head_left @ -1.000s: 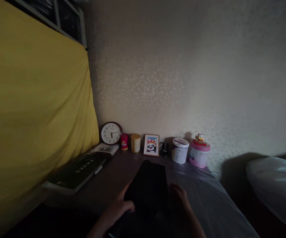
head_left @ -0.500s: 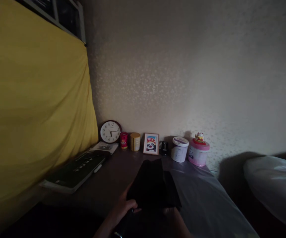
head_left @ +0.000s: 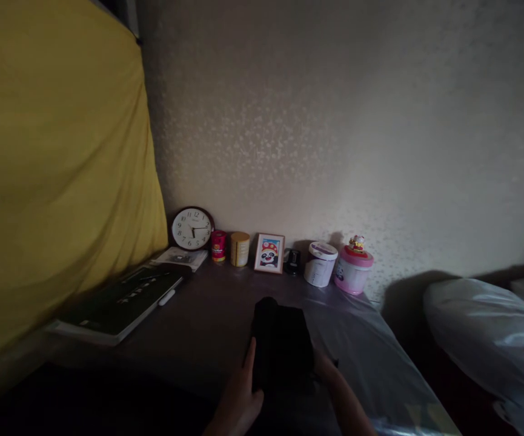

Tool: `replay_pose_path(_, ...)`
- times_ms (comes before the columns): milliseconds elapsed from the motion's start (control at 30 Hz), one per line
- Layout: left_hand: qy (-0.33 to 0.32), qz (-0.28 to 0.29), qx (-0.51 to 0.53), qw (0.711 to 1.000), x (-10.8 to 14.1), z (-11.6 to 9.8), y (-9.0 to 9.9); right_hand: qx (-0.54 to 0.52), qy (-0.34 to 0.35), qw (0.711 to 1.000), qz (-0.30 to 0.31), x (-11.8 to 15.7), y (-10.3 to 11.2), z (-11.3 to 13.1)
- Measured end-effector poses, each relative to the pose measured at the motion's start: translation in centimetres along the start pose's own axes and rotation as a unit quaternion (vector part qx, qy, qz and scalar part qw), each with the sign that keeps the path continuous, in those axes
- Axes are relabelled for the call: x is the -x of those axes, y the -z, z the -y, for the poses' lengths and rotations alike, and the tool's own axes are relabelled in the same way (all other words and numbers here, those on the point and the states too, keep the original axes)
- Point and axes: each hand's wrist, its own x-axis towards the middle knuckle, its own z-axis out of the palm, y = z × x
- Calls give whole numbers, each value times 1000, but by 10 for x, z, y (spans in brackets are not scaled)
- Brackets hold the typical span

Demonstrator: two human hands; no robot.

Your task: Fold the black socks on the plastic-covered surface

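A black fabric bundle (head_left: 284,345) is held between my two hands just above the table's near middle. It is so dark that its folds and exact kind do not show. My left hand (head_left: 241,396) is closed on its left side, thumb toward me and a finger pointing up along the edge. On the opposite side my right hand (head_left: 328,369) grips the lower right edge, its fingers partly hidden by the bundle. A small dark tip, perhaps a strap end, sticks out beside the right hand.
Along the wall stand a clock (head_left: 192,229), a red can (head_left: 218,246), a yellow tin (head_left: 240,249), a panda picture frame (head_left: 269,254), a white-purple tub (head_left: 320,264) and a pink tub (head_left: 352,271). A green book (head_left: 125,300) lies left by the yellow curtain (head_left: 62,163).
The bundle has turned and become more compact, its flaring flap gone. My left hand has shifted up along its side; my right hand has come out to its right edge. The view tilted slightly.
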Motion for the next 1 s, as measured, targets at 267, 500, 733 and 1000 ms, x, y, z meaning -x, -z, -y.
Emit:
replay_pose_path(267, 9, 13, -113, 993, 3, -9, -5, 82, -84, 990, -80, -5, 27, 26)
replay_pose_path(500, 26, 27, -151, 988, 5, -14, -7, 150, -93, 983, -49, 1, 17, 40)
replay_pose_path(733, 42, 37, -169, 984, 4, -17, -8, 31, -95, 995, 7, -22, 17, 61)
replay_pose_path(1000, 54, 39, -197, 978, 1, -15, -12, -115, -107, 988, -3, -53, -38, 108)
